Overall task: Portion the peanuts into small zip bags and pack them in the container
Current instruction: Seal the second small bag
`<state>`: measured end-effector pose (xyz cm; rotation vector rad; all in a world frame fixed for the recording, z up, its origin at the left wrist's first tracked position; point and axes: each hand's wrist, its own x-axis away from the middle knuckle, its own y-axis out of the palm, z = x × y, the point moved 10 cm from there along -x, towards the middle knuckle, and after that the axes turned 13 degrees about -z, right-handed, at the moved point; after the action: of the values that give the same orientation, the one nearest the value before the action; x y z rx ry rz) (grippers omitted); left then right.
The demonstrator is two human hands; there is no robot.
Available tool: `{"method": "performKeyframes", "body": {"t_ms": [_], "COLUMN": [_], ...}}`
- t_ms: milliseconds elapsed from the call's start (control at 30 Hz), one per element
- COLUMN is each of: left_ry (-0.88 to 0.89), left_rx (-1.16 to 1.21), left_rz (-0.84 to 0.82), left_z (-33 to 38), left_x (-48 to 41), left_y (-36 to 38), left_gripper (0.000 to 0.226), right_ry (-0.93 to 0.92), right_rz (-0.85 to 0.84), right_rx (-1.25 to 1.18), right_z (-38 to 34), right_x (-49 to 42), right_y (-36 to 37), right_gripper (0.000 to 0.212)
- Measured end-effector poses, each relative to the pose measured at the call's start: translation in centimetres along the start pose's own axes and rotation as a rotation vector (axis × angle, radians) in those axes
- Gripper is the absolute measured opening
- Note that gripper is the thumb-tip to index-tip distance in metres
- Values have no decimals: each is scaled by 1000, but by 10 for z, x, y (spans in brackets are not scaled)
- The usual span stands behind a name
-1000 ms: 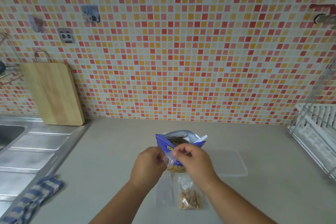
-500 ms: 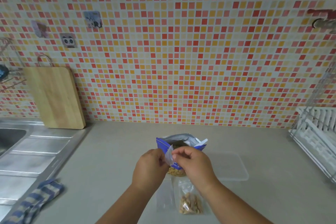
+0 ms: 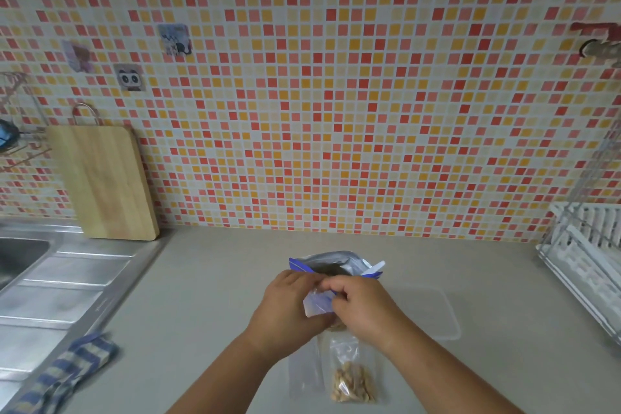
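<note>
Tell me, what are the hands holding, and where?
The left hand and right hand both pinch a small clear zip bag near its top edge.

Home kitchen (mosaic tiles, steel sink)

- The left hand and the right hand have drawn together. Their fingertips now meet above the small zip bag, where a second ago a gap showed between them.
- The bag's clear top edge stood up between the thumbs half a second ago. Now it is folded down between the two hands, and only a pale patch of film shows.
- The hands have risen against the blue peanut packet. Its printed front is now hidden, leaving only the open silver rim in view.
- The peanuts seen below the knuckles earlier are almost wholly covered.
- The whole scene sits slightly lower in view.
</note>
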<state>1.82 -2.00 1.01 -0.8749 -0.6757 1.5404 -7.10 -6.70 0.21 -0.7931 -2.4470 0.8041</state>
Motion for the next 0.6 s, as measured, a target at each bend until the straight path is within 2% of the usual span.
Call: {"method": "performKeyframes", "body": {"t_ms": [167, 233, 267, 333, 400, 433, 500, 600], "left_ry": [-2, -33, -49, -62, -65, -70, -75, -54], "left_rx": [54, 75, 87, 121, 163, 180, 195, 148], "left_rz": [-51, -45, -35, -34, -54, -64, -78, -74], "left_z": [-2, -7, -10, -16, -19, -21, -24, -24], "left_x": [-2, -3, -2, -2, -1, -1, -1, -4], "left_y": [4, 2, 0, -3, -3, -3, -1, 0], "left_gripper": [57, 48, 42, 37, 37, 38, 41, 38], "right_ry": [-6, -31, -47, -48, 10, 83, 260, 368], "right_rz": [-35, -53, -27, 129, 281, 281, 170, 56], "right_rx": [17, 20, 18, 31, 188, 307, 487, 584], "right_z": [1, -4, -7, -8, -2, 5, 25, 36], "right_x": [-4, -4, -3, -1, -1, -4, -14, -22], "right_y": [-1, -3, -9, -36, -64, -71, -74, -70], "right_gripper": [39, 38, 37, 32, 25, 25, 30, 26]}}
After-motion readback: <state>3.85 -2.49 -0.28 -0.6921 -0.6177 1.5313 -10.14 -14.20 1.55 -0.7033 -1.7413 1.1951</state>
